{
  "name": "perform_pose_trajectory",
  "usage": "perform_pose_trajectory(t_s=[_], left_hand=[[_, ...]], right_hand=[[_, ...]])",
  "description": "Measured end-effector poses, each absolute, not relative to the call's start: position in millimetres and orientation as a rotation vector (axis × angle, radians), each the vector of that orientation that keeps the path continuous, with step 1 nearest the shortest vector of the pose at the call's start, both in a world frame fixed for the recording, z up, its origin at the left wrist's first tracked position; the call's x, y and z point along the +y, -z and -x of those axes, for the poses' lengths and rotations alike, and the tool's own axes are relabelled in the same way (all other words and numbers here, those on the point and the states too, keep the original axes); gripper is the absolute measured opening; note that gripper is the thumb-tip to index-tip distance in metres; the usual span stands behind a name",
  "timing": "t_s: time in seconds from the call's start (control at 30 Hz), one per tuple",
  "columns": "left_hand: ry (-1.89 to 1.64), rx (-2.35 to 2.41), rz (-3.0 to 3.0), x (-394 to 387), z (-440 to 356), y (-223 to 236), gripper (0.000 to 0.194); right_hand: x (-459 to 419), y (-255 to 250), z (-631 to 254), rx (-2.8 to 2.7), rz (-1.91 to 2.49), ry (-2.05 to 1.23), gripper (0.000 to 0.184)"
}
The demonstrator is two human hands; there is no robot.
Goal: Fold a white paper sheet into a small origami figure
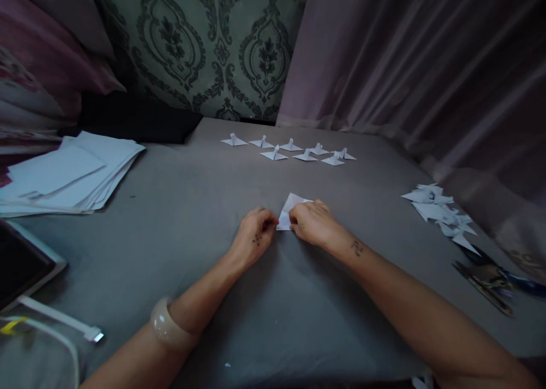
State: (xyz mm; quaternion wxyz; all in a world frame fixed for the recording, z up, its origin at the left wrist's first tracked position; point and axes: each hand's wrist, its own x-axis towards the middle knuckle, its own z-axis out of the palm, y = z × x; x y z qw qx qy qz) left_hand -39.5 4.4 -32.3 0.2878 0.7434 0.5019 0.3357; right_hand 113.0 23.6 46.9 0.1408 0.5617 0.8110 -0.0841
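Observation:
A small piece of white paper with fold creases (pixel 290 205) lies on the grey cloth-covered table (pixel 191 207), between my two hands. The fingers of my left hand (pixel 255 232) are pinched together at the paper's lower left corner. Curled over its right side, my right hand (pixel 313 221) grips the sheet and hides that part of it. Farther back stand several folded white paper birds (pixel 275 154) in two rows.
A stack of white paper sheets (pixel 115 156) lies at the left, near a dark-screened device (pixel 25 258) and a white cable (pixel 60 315). On the right are a heap of folded paper pieces (pixel 439 210) and some tools (pixel 486 286). Curtains (pixel 362 65) hang behind.

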Motion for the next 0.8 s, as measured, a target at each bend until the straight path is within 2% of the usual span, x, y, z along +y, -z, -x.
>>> perform_pose_trajectory(t_s=[0.17, 0.33, 0.5, 0.67, 0.8], left_hand=[[-0.8, 0.99, -2.38, -3, 36, 27, 0.029], [-0.569, 1.022, -2.539, -7, 35, 22, 0.03], [-0.507, 1.02, -2.644, -7, 36, 25, 0.031], [-0.485, 0.995, -2.72, -6, 35, 28, 0.031], [-0.456, 0.98, -2.795, -6, 35, 27, 0.032]], right_hand=[[20, -44, -110, 2.352, -1.652, 0.232, 0.019], [26, -55, -128, 2.377, -1.574, 0.367, 0.019], [24, -65, -160, 2.559, -1.466, 0.497, 0.025], [15, -58, -170, 2.722, -1.372, 0.42, 0.017], [13, -50, -166, 2.842, -1.429, 0.318, 0.018]])
